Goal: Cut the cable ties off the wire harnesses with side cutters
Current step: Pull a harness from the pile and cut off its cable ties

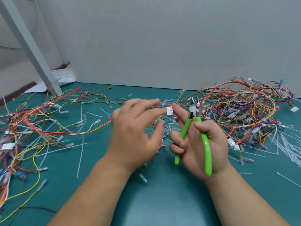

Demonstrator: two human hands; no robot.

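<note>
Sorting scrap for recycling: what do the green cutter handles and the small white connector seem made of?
Green side-cutter handles: likely glossy plastic or rubbery sleeves, given their bright highlights. Small white ribbed connector: probably matte moulded plastic, no shine.

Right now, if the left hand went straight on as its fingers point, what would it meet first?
Probably the white connector just off the fingertips of the left hand, then the right hand gripping the side cutters; depth unclear.
</note>
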